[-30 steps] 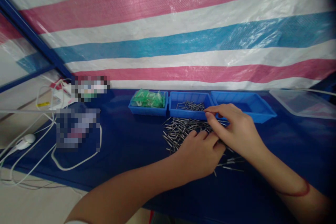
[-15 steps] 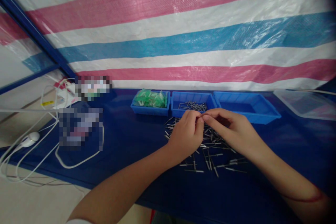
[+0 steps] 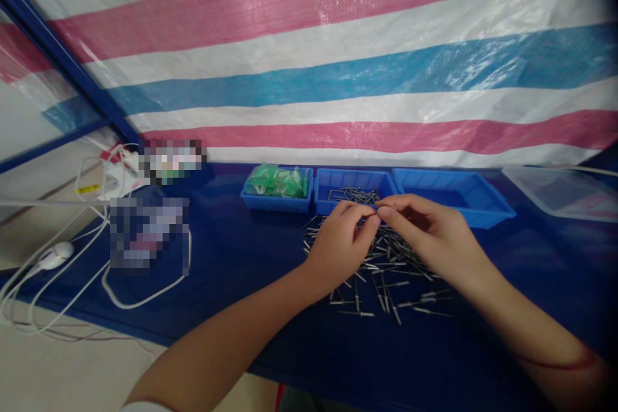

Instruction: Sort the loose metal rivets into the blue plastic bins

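Note:
My left hand (image 3: 340,244) and my right hand (image 3: 425,232) meet fingertip to fingertip just above a loose pile of thin metal pins (image 3: 386,270) on the blue table. Both hands pinch something small between thumb and forefinger; it is too small to name. Right behind the fingertips stands a blue tray (image 3: 322,190) with a few more metal pins (image 3: 355,194) in it. A blue tray with green plastic parts (image 3: 276,181) is to its left, and another blue tray (image 3: 487,206) is to its right.
A clear plastic tray (image 3: 560,190) lies at the far right. White cables (image 3: 145,293) and a white mouse (image 3: 54,254) lie at the left, near the table's edge. A striped tarpaulin (image 3: 338,64) hangs close behind the trays.
My left hand rose from flat on the pin pile and came up to meet my right hand's fingertips. In the last half second both hands lifted slightly toward the middle tray.

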Demonstrator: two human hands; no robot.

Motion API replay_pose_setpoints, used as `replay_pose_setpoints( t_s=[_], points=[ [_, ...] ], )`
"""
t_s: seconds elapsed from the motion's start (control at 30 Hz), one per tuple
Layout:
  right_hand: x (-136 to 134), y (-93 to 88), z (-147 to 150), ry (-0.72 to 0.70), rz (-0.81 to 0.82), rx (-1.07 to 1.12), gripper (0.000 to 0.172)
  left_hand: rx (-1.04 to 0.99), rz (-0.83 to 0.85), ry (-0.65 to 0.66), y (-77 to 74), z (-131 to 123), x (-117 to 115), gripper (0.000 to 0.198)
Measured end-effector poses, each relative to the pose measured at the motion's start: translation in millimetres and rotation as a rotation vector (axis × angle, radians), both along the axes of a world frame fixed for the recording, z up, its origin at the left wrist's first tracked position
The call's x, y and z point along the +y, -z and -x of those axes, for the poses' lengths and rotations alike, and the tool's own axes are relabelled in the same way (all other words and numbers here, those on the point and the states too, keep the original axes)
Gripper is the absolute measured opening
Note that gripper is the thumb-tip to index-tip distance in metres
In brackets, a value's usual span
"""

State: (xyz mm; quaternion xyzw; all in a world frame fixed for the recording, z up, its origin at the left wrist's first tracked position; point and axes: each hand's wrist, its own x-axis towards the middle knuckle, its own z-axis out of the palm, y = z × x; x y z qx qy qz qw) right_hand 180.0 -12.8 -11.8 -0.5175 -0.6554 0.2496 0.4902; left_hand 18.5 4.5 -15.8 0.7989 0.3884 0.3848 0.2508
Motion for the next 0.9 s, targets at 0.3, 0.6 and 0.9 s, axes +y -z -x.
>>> replay_pose_setpoints(
  t_s=[0.3,0.6,0.9],
  points=[
    [-3.6,-4.9,-0.9,-0.038,-0.039,0.004,0.017,-0.05,0.057,0.031,1.2,0.9,2.5,0.016],
    [-5.7,-8.7,-0.8,-0.059,-0.047,-0.111,0.021,-0.126,0.063,0.002,-11.2,6.4,6.9,0.021],
    [23.5,1.8,-1.9,0.249,-0.356,-0.616,0.025,-0.057,0.098,-0.055,-8.6,8.7,4.8,0.028]
  ],
)
